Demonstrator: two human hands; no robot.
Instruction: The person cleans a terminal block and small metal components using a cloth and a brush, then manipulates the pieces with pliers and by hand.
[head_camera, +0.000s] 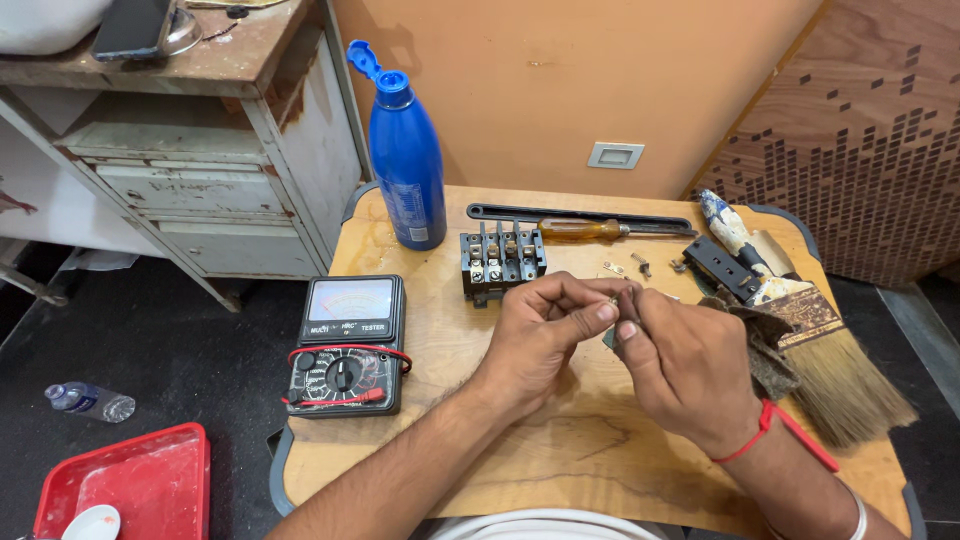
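Note:
My left hand (545, 330) and my right hand (680, 365) meet over the middle of a wooden table (560, 450). Their fingertips pinch a small metal part (618, 298) between them; most of it is hidden by the fingers. My right hand also holds a worn grey-brown piece of cloth (765, 345) that hangs off to the right. Just beyond the hands stands a black terminal block (502, 257) with metal screws. Two small loose metal bits (626, 267) lie behind my right hand.
An analog multimeter (348, 345) with red leads lies at the table's left. A blue bottle (405, 160) stands at the back, beside a screwdriver (585, 229), a black part (722, 266) and a paintbrush (820, 350). A grey cabinet (200, 180) and red tray (130, 485) stand left.

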